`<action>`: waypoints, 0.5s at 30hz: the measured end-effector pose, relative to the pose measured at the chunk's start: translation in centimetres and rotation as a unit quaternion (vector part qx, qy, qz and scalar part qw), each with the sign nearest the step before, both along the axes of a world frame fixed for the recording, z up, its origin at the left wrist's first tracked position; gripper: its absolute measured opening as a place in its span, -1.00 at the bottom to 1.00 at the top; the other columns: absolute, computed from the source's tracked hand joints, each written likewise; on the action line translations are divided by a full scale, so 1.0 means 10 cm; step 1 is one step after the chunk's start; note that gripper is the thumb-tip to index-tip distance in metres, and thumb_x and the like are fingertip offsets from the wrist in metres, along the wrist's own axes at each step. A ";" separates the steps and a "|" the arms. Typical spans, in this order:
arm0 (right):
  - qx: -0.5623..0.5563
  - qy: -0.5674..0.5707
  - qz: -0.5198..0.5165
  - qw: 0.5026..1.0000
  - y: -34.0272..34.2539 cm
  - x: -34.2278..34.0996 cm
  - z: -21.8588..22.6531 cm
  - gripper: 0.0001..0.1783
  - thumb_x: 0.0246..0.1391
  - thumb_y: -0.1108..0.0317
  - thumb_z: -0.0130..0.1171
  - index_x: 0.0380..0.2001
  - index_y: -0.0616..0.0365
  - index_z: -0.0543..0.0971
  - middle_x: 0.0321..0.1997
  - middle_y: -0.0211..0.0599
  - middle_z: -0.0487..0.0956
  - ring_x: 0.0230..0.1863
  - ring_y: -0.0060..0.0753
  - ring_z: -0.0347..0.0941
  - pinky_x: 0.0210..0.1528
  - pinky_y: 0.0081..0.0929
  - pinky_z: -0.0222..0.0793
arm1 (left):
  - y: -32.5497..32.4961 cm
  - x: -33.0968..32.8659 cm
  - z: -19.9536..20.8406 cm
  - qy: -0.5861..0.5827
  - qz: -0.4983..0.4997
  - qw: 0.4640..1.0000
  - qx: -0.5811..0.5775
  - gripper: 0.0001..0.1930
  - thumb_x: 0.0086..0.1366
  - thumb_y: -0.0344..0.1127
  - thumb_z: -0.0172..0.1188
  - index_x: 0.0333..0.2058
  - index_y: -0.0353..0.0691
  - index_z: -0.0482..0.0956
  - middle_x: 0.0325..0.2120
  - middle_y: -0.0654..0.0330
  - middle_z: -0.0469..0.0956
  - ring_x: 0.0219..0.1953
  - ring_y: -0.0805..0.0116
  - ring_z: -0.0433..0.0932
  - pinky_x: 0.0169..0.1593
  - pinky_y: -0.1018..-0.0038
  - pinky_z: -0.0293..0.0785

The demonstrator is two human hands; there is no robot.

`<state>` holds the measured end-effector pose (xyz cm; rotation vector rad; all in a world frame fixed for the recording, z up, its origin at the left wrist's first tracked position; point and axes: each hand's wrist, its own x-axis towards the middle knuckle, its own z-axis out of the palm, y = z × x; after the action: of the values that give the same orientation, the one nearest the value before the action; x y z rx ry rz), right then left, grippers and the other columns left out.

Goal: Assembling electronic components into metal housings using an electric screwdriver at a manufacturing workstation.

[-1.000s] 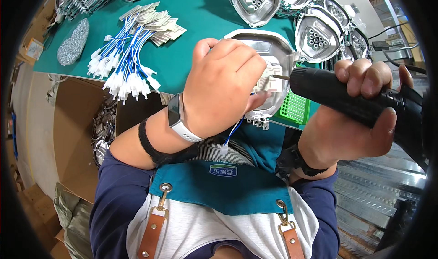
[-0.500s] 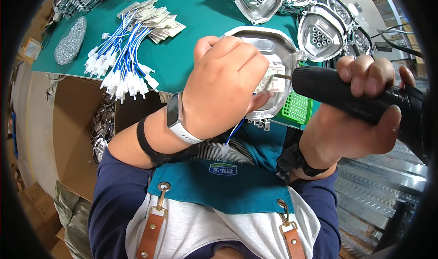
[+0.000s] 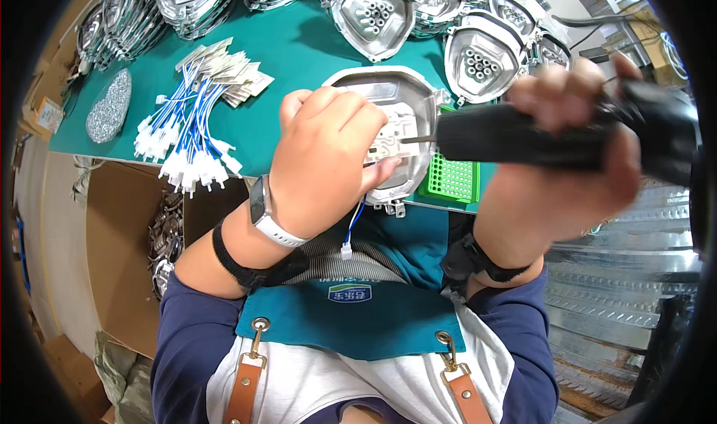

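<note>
My left hand (image 3: 325, 151) is closed, its thumb and curled fingers gripping the left part of a white circuit board (image 3: 404, 127); some fingertips are hidden. The board lies inside a silver metal housing (image 3: 381, 73) near the table's front edge. From under my hand hangs a blue and white wire (image 3: 357, 218) ending in a white connector (image 3: 346, 252). My right hand (image 3: 530, 200), blurred by motion, is wrapped round a black electric screwdriver (image 3: 515, 136). The screwdriver lies nearly level, with its bit (image 3: 420, 139) over the right part of the board; whether it touches a screw I cannot tell.
Left of the housing, a pile of circuit boards (image 3: 224, 73) with wires and connectors lies on the green table (image 3: 287, 58). Beyond it sits a glittery silver pad (image 3: 110, 106). Stacked metal housings (image 3: 371, 20) line the back. A green perforated tray (image 3: 452, 181) touches the housing's right side; a cardboard box (image 3: 123, 237) stands below left.
The whole view has shifted, so the table things appear lower and further left. The screwdriver's rear end and my right hand have risen. My left hand keeps its place on the board.
</note>
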<state>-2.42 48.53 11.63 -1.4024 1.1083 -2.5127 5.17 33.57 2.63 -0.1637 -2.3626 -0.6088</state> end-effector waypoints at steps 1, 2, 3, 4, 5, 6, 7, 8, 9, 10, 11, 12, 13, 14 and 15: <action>-0.023 -0.013 -0.007 1.000 0.17 0.03 0.13 -0.55 -0.03 0.20 -0.06 -0.06 0.16 0.29 -0.46 -0.37 0.27 -0.40 -0.43 0.21 -0.25 -0.38 0.20 | 0.01 -0.01 0.03 0.005 -0.010 1.000 0.001 -0.61 -0.26 -0.28 0.39 -0.38 -0.15 0.50 -0.42 0.28 0.48 -0.26 0.23 0.42 -0.11 0.33 0.16; -0.059 -0.028 -0.054 0.996 0.28 0.01 0.15 -0.56 -0.04 0.20 -0.04 -0.08 0.16 0.30 -0.46 -0.37 0.28 -0.40 -0.44 0.22 -0.24 -0.37 0.21 | 0.01 0.00 0.04 0.009 -0.011 1.000 -0.001 -0.61 -0.26 -0.28 0.40 -0.38 -0.16 0.50 -0.42 0.27 0.49 -0.26 0.23 0.42 -0.10 0.33 0.16; -0.094 -0.042 -0.100 0.990 0.36 -0.01 0.16 -0.57 -0.05 0.21 -0.02 -0.09 0.15 0.31 -0.46 -0.36 0.29 -0.40 -0.44 0.24 -0.24 -0.37 0.22 | 0.02 0.00 0.05 0.013 -0.012 1.000 -0.002 -0.61 -0.27 -0.28 0.40 -0.38 -0.16 0.50 -0.41 0.27 0.49 -0.25 0.23 0.42 -0.09 0.33 0.17; -0.086 -0.030 -0.160 0.983 0.41 -0.09 0.11 -0.57 -0.01 0.25 -0.06 -0.05 0.15 0.27 -0.46 -0.33 0.33 -0.41 -0.43 0.27 -0.25 -0.34 0.26 | 0.02 0.00 0.05 0.005 -0.014 1.000 0.002 -0.62 -0.26 -0.28 0.40 -0.38 -0.16 0.50 -0.40 0.26 0.49 -0.25 0.24 0.42 -0.08 0.33 0.17; -0.080 -0.016 -0.220 0.972 0.46 -0.23 0.01 -0.57 0.03 0.30 -0.09 0.00 0.14 0.22 -0.47 -0.29 0.36 -0.42 -0.42 0.30 -0.25 -0.30 0.31 | 0.03 -0.02 0.06 0.007 -0.020 1.000 0.000 -0.62 -0.26 -0.28 0.40 -0.38 -0.16 0.50 -0.40 0.26 0.49 -0.25 0.24 0.42 -0.08 0.33 0.17; -0.051 -0.055 -0.230 0.970 0.40 -0.45 -0.17 -0.58 0.01 0.38 -0.09 -0.01 0.18 0.23 -0.47 -0.27 0.38 -0.44 -0.42 0.32 -0.25 -0.31 0.34 | 0.00 -0.02 0.01 0.003 -0.008 1.000 -0.002 -0.61 -0.26 -0.28 0.40 -0.38 -0.17 0.50 -0.40 0.26 0.50 -0.25 0.23 0.42 -0.08 0.33 0.17; -0.021 -0.089 -0.254 0.963 0.39 -0.59 -0.32 -0.59 0.00 0.46 -0.09 -0.03 0.21 0.23 -0.48 -0.25 0.39 -0.45 -0.42 0.34 -0.26 -0.32 0.36 | -0.01 -0.03 -0.01 0.004 -0.010 1.000 -0.002 -0.61 -0.27 -0.29 0.40 -0.38 -0.17 0.50 -0.40 0.26 0.50 -0.25 0.23 0.42 -0.09 0.33 0.17; 0.010 -0.094 -0.252 0.963 0.34 -0.65 -0.43 -0.59 -0.01 0.53 -0.08 -0.03 0.24 0.23 -0.49 -0.23 0.40 -0.46 -0.42 0.35 -0.27 -0.34 0.38 | -0.02 -0.03 -0.01 0.003 -0.011 1.000 -0.001 -0.61 -0.27 -0.29 0.40 -0.38 -0.17 0.50 -0.40 0.26 0.50 -0.25 0.23 0.42 -0.09 0.33 0.17; 0.040 -0.097 -0.254 0.961 0.33 -0.69 -0.53 -0.59 -0.03 0.59 -0.08 -0.04 0.27 0.23 -0.50 -0.21 0.41 -0.47 -0.42 0.37 -0.29 -0.36 0.39 | -0.02 -0.03 0.00 -0.006 -0.012 1.000 -0.002 -0.61 -0.27 -0.29 0.40 -0.38 -0.17 0.51 -0.40 0.25 0.50 -0.25 0.23 0.42 -0.09 0.34 0.16; 0.051 -0.100 -0.241 0.964 0.35 -0.73 -0.62 -0.59 -0.03 0.60 -0.05 -0.04 0.31 0.24 -0.50 -0.21 0.41 -0.47 -0.41 0.37 -0.31 -0.37 0.39 | -0.02 -0.04 0.02 -0.015 -0.013 1.000 -0.003 -0.61 -0.27 -0.29 0.40 -0.38 -0.17 0.51 -0.39 0.25 0.50 -0.25 0.23 0.42 -0.09 0.34 0.16; 0.055 -0.100 -0.207 0.972 0.36 -0.77 -0.68 -0.59 -0.04 0.61 -0.02 -0.05 0.33 0.24 -0.50 -0.20 0.41 -0.47 -0.40 0.37 -0.34 -0.36 0.39 | -0.01 -0.04 0.02 -0.016 -0.015 1.000 -0.001 -0.61 -0.27 -0.29 0.40 -0.38 -0.17 0.51 -0.39 0.25 0.50 -0.25 0.23 0.42 -0.09 0.34 0.16; 0.063 -0.088 -0.218 0.970 0.35 -0.79 -0.69 -0.59 -0.04 0.61 -0.02 -0.06 0.34 0.25 -0.50 -0.20 0.41 -0.47 -0.41 0.38 -0.34 -0.36 0.39 | -0.01 -0.04 0.01 -0.009 -0.016 1.000 -0.001 -0.61 -0.27 -0.29 0.40 -0.37 -0.17 0.51 -0.39 0.25 0.50 -0.25 0.23 0.42 -0.10 0.34 0.16; 0.071 -0.077 -0.228 0.968 0.35 -0.82 -0.69 -0.60 -0.04 0.60 -0.02 -0.06 0.34 0.25 -0.50 -0.20 0.41 -0.46 -0.41 0.38 -0.35 -0.36 0.40 | -0.01 -0.05 0.01 -0.002 -0.018 1.000 -0.001 -0.60 -0.27 -0.29 0.40 -0.37 -0.18 0.51 -0.38 0.25 0.51 -0.26 0.23 0.42 -0.10 0.34 0.16; 0.073 -0.079 -0.226 0.968 0.34 -0.84 -0.70 -0.60 -0.04 0.60 -0.02 -0.06 0.34 0.25 -0.50 -0.20 0.41 -0.46 -0.41 0.38 -0.35 -0.36 0.40 | -0.01 -0.05 0.01 -0.005 -0.016 1.000 0.000 -0.60 -0.27 -0.29 0.40 -0.37 -0.18 0.51 -0.38 0.25 0.51 -0.26 0.23 0.42 -0.10 0.34 0.16; 0.078 -0.075 -0.231 0.967 0.35 -0.86 -0.69 -0.60 -0.04 0.60 -0.02 -0.07 0.34 0.25 -0.50 -0.20 0.41 -0.46 -0.41 0.38 -0.35 -0.37 0.40 | -0.02 -0.05 0.00 -0.001 -0.019 1.000 0.002 -0.60 -0.28 -0.29 0.40 -0.37 -0.18 0.51 -0.38 0.25 0.51 -0.26 0.23 0.43 -0.10 0.34 0.16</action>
<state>-11.04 52.00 4.71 -0.9845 1.7230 -2.6846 4.64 33.42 2.67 -0.2073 -2.3643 -0.6320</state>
